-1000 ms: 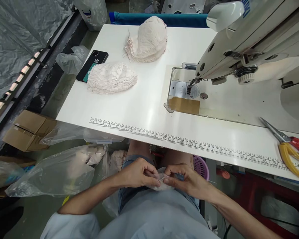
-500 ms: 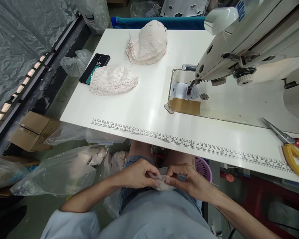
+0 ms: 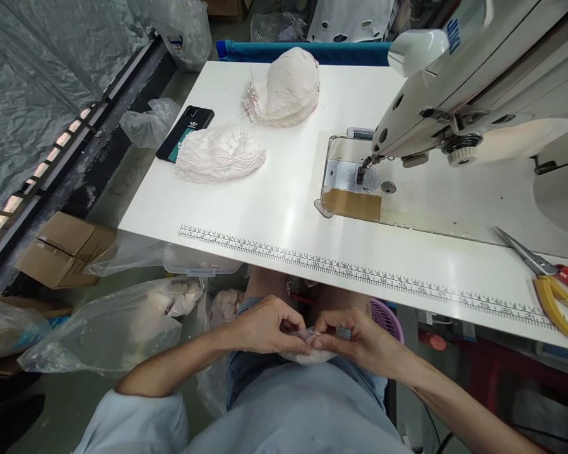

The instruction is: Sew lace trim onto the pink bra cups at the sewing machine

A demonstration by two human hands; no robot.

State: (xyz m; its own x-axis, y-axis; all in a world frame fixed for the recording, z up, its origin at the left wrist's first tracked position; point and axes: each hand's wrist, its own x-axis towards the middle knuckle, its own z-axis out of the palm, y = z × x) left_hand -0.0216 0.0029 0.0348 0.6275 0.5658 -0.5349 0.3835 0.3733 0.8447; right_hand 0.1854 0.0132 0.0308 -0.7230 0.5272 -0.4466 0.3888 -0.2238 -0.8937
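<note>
Both my hands meet over my lap, below the table's front edge. My left hand (image 3: 265, 326) and my right hand (image 3: 355, 337) pinch a small pale fabric piece (image 3: 308, 354) between their fingertips, fingers curled closed on it. On the white table (image 3: 284, 208) a flat stack of white lace pieces (image 3: 220, 154) lies at the left, and a domed stack of pinkish fabric cups (image 3: 285, 88) sits farther back. The sewing machine (image 3: 459, 94) stands at the right, its needle over the metal plate (image 3: 348, 176).
A black phone (image 3: 185, 130) lies beside the lace stack. Scissors with red and yellow handles (image 3: 549, 277) rest at the table's right edge. A printed ruler (image 3: 360, 274) runs along the front. Plastic bags (image 3: 108, 328), a cardboard box (image 3: 61, 249) and a purple basket (image 3: 383, 315) sit below.
My hands stay together on the fabric piece, with the fingers shifting slightly. The view has tilted down a little, so the table sits lower in the picture.
</note>
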